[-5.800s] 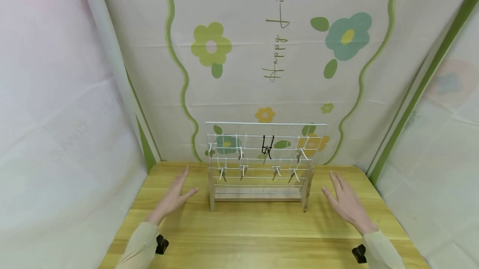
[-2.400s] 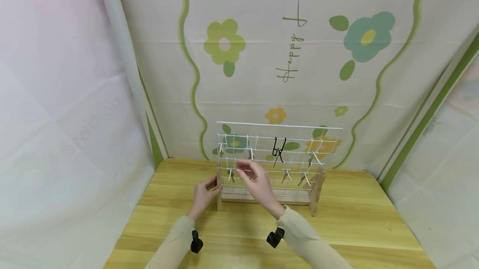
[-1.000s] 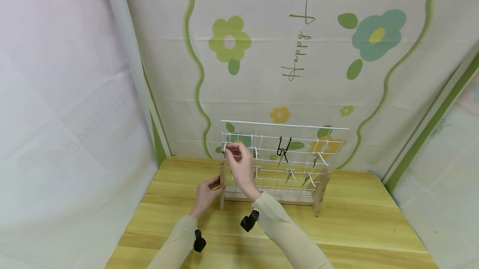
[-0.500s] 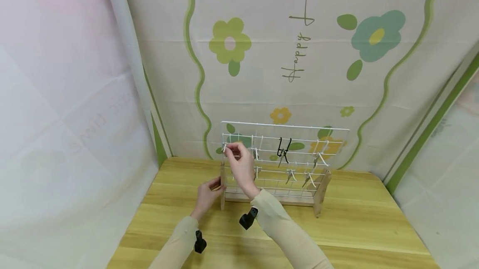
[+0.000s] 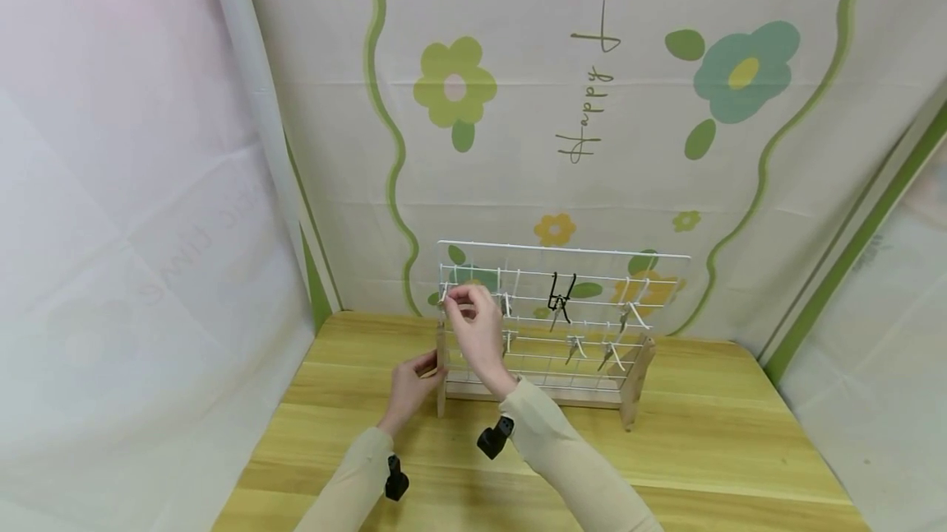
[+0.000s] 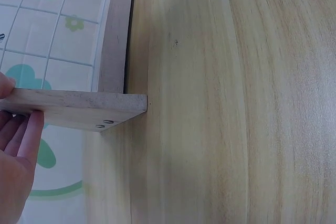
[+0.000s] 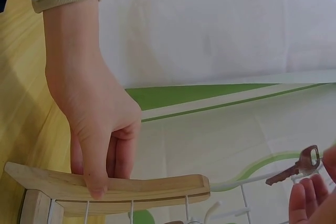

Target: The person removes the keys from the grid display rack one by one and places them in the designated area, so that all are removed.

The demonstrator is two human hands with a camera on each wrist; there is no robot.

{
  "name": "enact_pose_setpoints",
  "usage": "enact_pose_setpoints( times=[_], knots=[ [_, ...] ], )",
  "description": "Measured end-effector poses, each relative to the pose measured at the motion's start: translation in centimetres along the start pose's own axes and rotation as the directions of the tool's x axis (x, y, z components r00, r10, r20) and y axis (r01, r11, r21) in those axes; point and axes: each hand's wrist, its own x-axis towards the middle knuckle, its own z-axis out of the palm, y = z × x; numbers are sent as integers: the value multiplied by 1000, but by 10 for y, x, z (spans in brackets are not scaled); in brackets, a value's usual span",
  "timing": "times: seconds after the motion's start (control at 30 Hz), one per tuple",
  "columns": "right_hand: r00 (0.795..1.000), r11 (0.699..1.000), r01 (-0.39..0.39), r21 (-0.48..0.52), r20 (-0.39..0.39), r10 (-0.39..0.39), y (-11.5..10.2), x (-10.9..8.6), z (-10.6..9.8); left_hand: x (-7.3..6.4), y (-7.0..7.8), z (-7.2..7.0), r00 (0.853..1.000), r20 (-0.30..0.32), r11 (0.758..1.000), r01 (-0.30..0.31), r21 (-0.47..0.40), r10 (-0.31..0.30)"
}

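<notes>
A white wire grid rack (image 5: 565, 250) in a wooden stand is on the table, with keys on its hooks in two rows. My left hand (image 5: 409, 390) grips the stand's left upright (image 5: 441, 384); in the left wrist view, thumb and fingers lie on either side of that wooden upright (image 6: 79, 100). My right hand (image 5: 479, 333) is at the upper left hook, thumb and fingers curled together. The right wrist view shows a key (image 7: 298, 167) sticking out, its bow at the right hand's fingertips (image 7: 311, 195). The head view mostly hides this key.
More keys (image 5: 575, 349) hang on white hooks at middle and right, plus one on a black hook (image 5: 560, 302). The stand's right upright (image 5: 636, 380) rises from the wooden table (image 5: 703, 450). A flowered cloth (image 5: 518, 145) hangs close behind.
Both hands came in from either side of the rack. My left took hold of the left upright; my right passed the lower row and rose to the upper left key, shifting little in the last second.
</notes>
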Motion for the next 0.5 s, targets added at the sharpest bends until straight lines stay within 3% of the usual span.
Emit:
enact_pose_setpoints(
  times=[0.13,0.37,0.5],
  knots=[
    [1000,1000,-7,-5,12,7,-6,-3,-1,-1,0,0,1000,7,1000,-4,16,4],
    [999,1000,18,-9,37,-17,-43,-13,-13,0,1,0,1000,11,1000,15,20,-16],
    [999,1000,28,-9,42,-28,-49,-15,-16,0,2,1,1000,3,999,20,31,-20]
  ],
)
